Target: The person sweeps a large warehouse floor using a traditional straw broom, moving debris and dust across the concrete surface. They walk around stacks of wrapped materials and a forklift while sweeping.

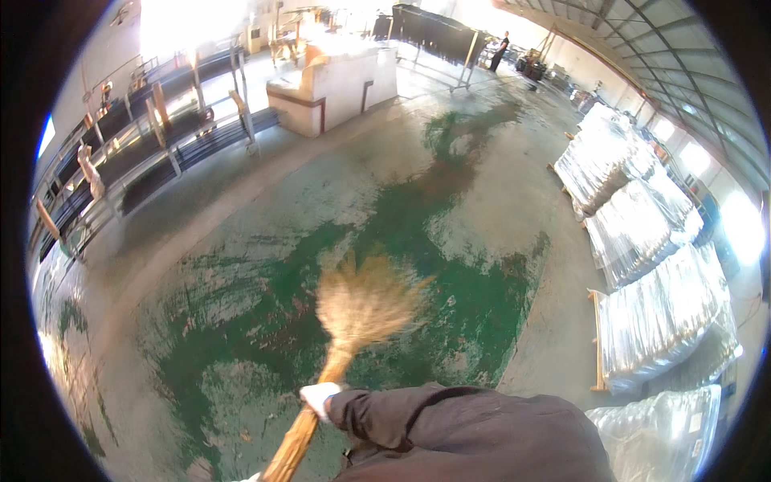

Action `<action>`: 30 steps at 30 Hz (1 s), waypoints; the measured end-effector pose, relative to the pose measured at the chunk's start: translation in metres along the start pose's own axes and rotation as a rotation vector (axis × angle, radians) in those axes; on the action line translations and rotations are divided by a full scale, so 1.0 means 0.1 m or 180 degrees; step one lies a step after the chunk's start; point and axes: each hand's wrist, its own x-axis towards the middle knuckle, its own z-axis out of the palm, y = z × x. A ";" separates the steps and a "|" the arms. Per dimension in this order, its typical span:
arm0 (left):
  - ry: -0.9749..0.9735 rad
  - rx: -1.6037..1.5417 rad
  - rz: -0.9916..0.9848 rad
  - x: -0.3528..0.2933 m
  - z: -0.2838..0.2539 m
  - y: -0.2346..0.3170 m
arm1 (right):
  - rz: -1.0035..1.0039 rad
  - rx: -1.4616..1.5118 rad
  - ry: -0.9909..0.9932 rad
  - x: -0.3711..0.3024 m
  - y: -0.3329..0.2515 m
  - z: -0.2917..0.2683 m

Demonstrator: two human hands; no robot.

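A straw broom (368, 304) reaches out over the floor, its bristles fanned and blurred by motion. Its wooden handle runs down to the lower left. My right hand (320, 399), in a white glove, is closed around the handle just below the broom head; the dark sleeve of that arm comes in from the lower right. At the bottom edge only a sliver of my white-gloved left hand (252, 478) shows, against the lower part of the handle. Most of that hand is cut off by the frame. Worn green paint with grey patches covers the floor (321, 265) under the bristles.
Plastic-wrapped stacks on pallets (654, 317) line the right side. Metal racks (173, 120) holding long dark rolls or bars stand at the left. Beyond them is a large pale block-shaped unit (349, 88). A person in dark clothes (499, 52) stands far back, near a dark-covered frame (434, 36).
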 end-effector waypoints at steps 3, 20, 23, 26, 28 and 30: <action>0.0064 -0.0789 -0.1255 0.59 0.31 -0.54 | 0.0412 0.0432 0.0298 0.37 0.97 -0.23; 0.2003 0.0863 -0.1132 2.28 -0.37 -0.52 | 0.0709 0.3361 -0.1549 3.33 -2.48 1.58; 0.2623 0.1027 -0.0710 2.19 -0.63 -0.46 | -0.0439 0.2166 -0.1558 3.39 -3.45 1.82; 0.2541 0.1338 0.0080 2.02 -1.06 -0.30 | -0.1547 0.1275 -0.1439 3.22 -4.16 2.00; 0.2767 0.0994 0.0257 1.78 -1.46 -0.08 | -0.2002 0.0906 -0.1048 2.98 -4.50 2.13; 0.2928 0.0340 0.0290 1.53 -1.98 -0.03 | -0.1758 0.1266 -0.1117 2.77 -4.61 2.19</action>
